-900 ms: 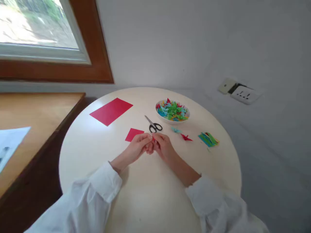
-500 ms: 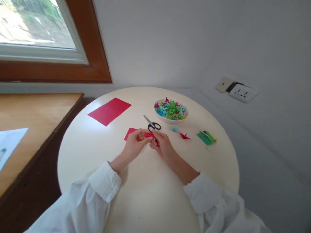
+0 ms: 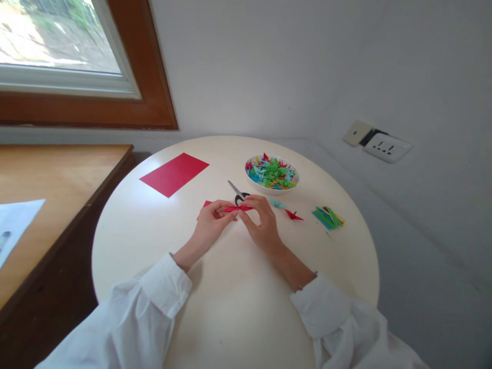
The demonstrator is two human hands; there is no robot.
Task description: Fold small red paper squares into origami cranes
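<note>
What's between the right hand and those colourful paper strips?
In the head view, a red folded bird lies between the right hand and the strips; a blue folded piece sits farther back.

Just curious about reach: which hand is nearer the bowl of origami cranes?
Right: the right hand is in front of the bowl; the left hand is farther off, front-left.

Daylight from overexposed left window (image 3: 57, 38); glare on tabletop (image 3: 151, 165); right wall (image 3: 434, 225) dim.

Loose white sleeves (image 3: 119, 318), softly creased, with wide plain cuffs (image 3: 167, 284)
</note>
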